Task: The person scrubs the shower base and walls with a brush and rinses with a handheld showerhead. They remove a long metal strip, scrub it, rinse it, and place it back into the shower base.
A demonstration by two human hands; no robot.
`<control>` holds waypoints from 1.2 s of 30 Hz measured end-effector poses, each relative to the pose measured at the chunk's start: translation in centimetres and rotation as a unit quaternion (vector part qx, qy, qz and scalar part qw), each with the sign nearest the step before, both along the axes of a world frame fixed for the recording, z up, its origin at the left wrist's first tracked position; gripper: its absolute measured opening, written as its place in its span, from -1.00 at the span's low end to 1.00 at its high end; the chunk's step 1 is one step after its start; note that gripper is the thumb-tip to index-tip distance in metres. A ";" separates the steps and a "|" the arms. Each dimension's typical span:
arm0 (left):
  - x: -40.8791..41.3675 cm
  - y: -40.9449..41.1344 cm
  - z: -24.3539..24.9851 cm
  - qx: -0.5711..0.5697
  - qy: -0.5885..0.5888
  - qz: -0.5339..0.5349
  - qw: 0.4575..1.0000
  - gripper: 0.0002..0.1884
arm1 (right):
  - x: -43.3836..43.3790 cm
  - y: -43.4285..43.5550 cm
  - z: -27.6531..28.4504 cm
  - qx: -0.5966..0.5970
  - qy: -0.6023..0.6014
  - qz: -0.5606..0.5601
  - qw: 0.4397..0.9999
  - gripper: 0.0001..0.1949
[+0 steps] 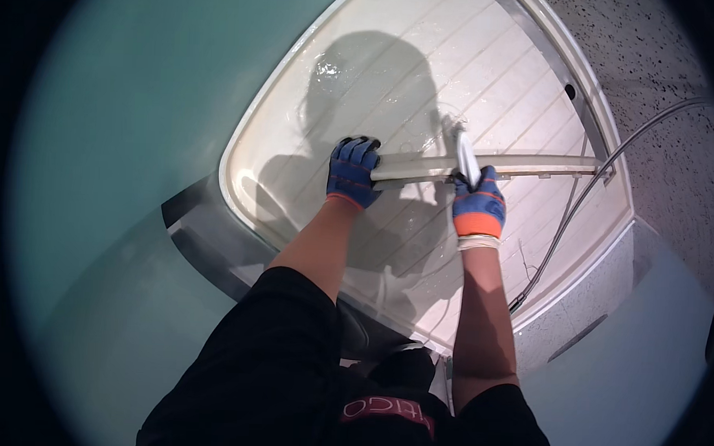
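Observation:
My left hand (354, 171), in a blue and orange work glove, grips the left end of a long, slightly curved off-white strip (415, 166) with small tabs along its lower edge. The strip lies across a wet white shower tray (356, 240) with diagonal grooves, its right end near the tray's rim. My right hand (480, 201), in a matching glove, is closed around a narrow white tool (468, 157), which is blurred. The tool rises across the strip's middle; its exact kind and working end are unclear.
A flexible metal shower hose (576, 198) curves over the tray's right rim. Near that rim a dark round hole (570, 91) shows beside a grey strip (552, 50). A green-tinted panel (149, 98) spans the left. Speckled flooring (639, 73) lies at upper right.

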State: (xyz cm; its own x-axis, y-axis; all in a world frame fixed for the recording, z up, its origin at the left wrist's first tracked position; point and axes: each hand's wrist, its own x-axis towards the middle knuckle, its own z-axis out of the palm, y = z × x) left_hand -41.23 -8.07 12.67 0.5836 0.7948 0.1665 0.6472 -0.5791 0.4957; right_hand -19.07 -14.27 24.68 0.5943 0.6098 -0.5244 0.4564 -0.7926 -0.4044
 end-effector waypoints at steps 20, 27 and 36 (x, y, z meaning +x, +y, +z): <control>-0.2 0.0 -1.0 -0.201 -0.002 0.051 0.978 -0.53 | -8.9 1.1 -1.5 0.002 0.077 0.036 0.996 -0.64; 0.4 0.4 -1.0 -0.131 0.056 0.008 0.990 -0.54 | -8.7 2.1 0.4 -0.109 0.048 0.131 0.984 -0.52; 1.0 -0.1 0.4 0.019 -0.002 0.002 1.000 -0.56 | 12.5 -3.1 -2.0 0.054 -0.124 -0.097 0.986 -0.54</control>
